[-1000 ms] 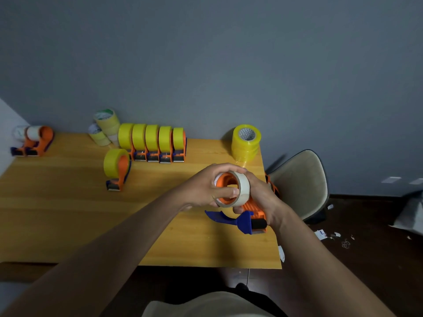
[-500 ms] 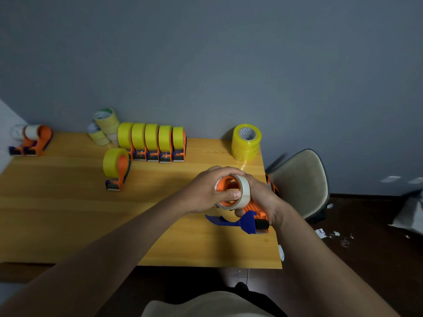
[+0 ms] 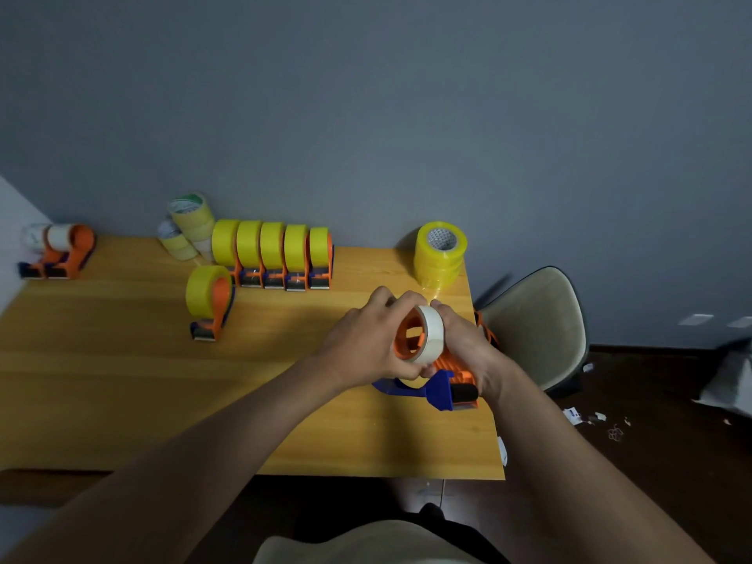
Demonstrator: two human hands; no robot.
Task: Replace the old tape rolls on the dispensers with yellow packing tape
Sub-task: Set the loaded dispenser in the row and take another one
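Above the table's right side I hold an orange and blue tape dispenser [image 3: 445, 386]. My left hand [image 3: 366, 339] grips the thin whitish old roll [image 3: 433, 335] sitting on the dispenser's orange hub. My right hand [image 3: 468, 348] holds the dispenser body from the right. A stack of yellow tape rolls [image 3: 439, 256] stands at the back right corner. Several dispensers with yellow rolls [image 3: 272, 254] line the back edge, and another one [image 3: 209, 301] stands in front of them.
Two dispensers with pale rolls [image 3: 61, 250] stand at the far left, and loose pale rolls [image 3: 187, 227] lean by the wall. A beige chair [image 3: 537, 327] sits just right of the wooden table [image 3: 122, 380]. Paper scraps litter the dark floor.
The old roll and dispenser have tilted slightly in my hands, with the hub facing me more. My hands stay in nearly the same place.
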